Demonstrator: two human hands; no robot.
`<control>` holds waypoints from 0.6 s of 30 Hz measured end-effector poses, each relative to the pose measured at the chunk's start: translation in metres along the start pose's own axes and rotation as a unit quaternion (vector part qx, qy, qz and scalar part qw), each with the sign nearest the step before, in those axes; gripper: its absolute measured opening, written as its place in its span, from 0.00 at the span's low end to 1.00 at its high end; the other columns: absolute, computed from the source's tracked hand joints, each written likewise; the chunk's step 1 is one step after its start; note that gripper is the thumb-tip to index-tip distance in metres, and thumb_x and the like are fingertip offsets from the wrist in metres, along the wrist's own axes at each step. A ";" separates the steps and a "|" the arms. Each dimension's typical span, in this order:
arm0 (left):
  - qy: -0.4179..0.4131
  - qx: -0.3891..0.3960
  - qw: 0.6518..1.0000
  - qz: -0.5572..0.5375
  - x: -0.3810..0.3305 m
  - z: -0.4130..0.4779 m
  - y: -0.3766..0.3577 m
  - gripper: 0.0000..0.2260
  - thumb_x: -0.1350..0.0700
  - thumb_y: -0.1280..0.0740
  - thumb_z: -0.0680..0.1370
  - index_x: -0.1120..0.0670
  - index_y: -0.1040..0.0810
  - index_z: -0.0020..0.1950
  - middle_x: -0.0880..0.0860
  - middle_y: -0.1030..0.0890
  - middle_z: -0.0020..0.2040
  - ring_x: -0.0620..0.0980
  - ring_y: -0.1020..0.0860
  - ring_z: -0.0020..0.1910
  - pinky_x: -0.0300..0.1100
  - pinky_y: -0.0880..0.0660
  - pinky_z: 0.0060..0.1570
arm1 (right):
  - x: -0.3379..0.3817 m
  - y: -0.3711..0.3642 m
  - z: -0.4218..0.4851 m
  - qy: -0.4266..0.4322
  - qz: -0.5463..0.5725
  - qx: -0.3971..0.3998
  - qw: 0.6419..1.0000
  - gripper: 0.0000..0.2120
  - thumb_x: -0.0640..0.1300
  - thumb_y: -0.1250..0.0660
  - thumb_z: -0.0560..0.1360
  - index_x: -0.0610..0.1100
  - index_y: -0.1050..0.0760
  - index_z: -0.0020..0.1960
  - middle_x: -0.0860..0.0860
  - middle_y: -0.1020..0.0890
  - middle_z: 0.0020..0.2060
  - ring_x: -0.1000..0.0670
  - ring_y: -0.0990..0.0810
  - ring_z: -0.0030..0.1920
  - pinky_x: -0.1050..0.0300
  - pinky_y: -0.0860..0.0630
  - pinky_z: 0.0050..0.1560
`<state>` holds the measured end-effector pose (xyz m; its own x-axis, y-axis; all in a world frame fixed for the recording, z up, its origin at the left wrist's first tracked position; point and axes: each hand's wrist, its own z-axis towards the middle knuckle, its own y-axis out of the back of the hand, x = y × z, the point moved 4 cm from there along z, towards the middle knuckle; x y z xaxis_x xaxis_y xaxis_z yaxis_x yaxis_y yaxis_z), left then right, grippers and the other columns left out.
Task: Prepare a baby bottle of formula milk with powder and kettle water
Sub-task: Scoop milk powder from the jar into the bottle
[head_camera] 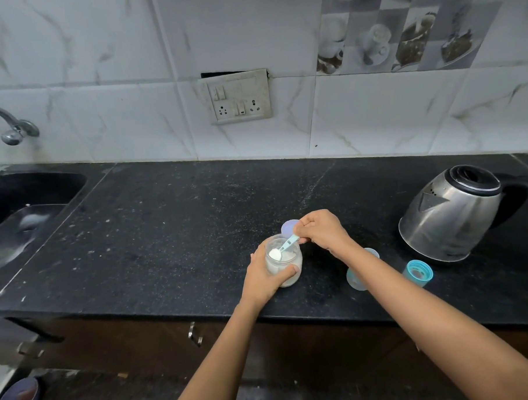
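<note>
A small clear jar of white powder (285, 264) stands on the black counter (167, 234), and my left hand (264, 278) is wrapped around its side. My right hand (320, 227) pinches the handle of a light blue scoop (286, 246) whose bowl, heaped with powder, sits inside the jar's mouth. The jar's pale purple lid (288, 227) lies just behind the jar. The clear baby bottle (358, 276) stands to the right, mostly hidden by my right forearm. Its blue teat cap (417, 273) rests beside the steel kettle (452, 214).
A dark sink (24, 216) with a tap (11, 126) is at the left. A switch and socket plate (240, 96) hangs loose on the tiled wall. Cabinet doors with a handle (196, 334) lie under the counter edge.
</note>
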<state>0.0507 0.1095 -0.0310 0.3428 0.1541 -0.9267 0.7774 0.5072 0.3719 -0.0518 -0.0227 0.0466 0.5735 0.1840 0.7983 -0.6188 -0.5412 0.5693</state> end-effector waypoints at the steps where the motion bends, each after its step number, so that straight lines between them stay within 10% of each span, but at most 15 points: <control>1: -0.003 0.000 1.000 -0.001 0.000 0.000 0.000 0.30 0.44 0.24 0.66 0.35 0.31 0.64 0.38 0.25 0.62 0.43 0.28 0.63 0.50 0.28 0.61 | -0.002 0.001 -0.001 -0.005 0.002 -0.007 1.000 0.05 0.39 0.31 0.71 0.41 0.17 0.40 0.50 0.16 0.30 0.56 0.22 0.32 0.53 0.22 0.46; 9: 0.019 -0.037 0.999 0.005 -0.013 -0.004 0.000 0.49 0.38 0.24 0.62 0.49 0.45 0.77 0.46 0.40 0.75 0.41 0.37 0.70 0.38 0.39 0.65 | -0.019 0.035 -0.009 -0.022 0.074 -0.073 0.994 0.04 0.40 0.30 0.73 0.46 0.17 0.42 0.49 0.15 0.34 0.50 0.17 0.40 0.52 0.22 0.47; 18: -0.121 -0.028 0.992 0.021 -0.074 -0.012 -0.048 0.44 0.48 0.22 0.68 0.52 0.45 0.76 0.37 0.42 0.73 0.28 0.45 0.70 0.24 0.47 0.66 | -0.053 0.124 -0.046 -0.021 0.190 -0.163 0.968 0.02 0.38 0.30 0.75 0.42 0.18 0.46 0.48 0.16 0.35 0.56 0.20 0.34 0.66 0.27 0.34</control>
<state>-0.0187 0.0837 0.0191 0.4965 -0.0281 -0.8676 0.7314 0.5518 0.4008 -0.1838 -0.0619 0.0846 0.2889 -0.0141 0.9573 -0.9218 -0.2740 0.2741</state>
